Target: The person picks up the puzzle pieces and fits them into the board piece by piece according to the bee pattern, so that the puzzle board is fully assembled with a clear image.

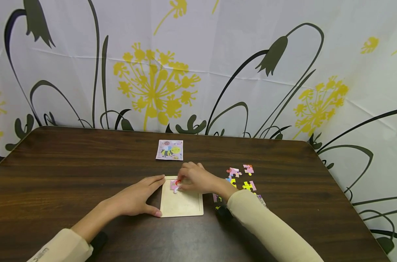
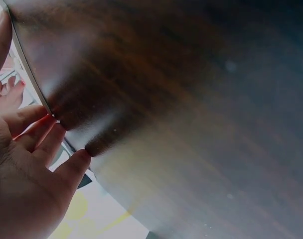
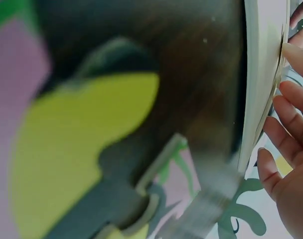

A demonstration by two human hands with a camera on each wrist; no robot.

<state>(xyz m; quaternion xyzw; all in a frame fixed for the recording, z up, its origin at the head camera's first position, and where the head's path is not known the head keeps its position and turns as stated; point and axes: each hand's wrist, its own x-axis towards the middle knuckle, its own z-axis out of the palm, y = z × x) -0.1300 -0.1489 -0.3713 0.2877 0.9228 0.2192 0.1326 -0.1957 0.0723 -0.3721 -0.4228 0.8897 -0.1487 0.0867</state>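
Note:
A shallow wooden puzzle tray (image 1: 182, 207) lies on the table. My left hand (image 1: 137, 196) rests along its left side, thumb at the near corner and fingertips at the far one; in the left wrist view the fingers touch the table beside the tray edge. Over the tray's far part, my right hand (image 1: 196, 178) pinches a pink jigsaw piece (image 1: 173, 184) with a red print and a white tab, close to the far left corner. Fingers partly cover that piece. In the right wrist view the right fingertips (image 3: 278, 99) sit at the tray's rim.
Loose jigsaw pieces (image 1: 248, 169) in pink and yellow lie right of the tray, some hidden behind the right forearm. A square picture card (image 1: 169, 150) with a bee lies beyond the tray. A flower-patterned cloth (image 1: 218, 72) hangs behind the table's far edge.

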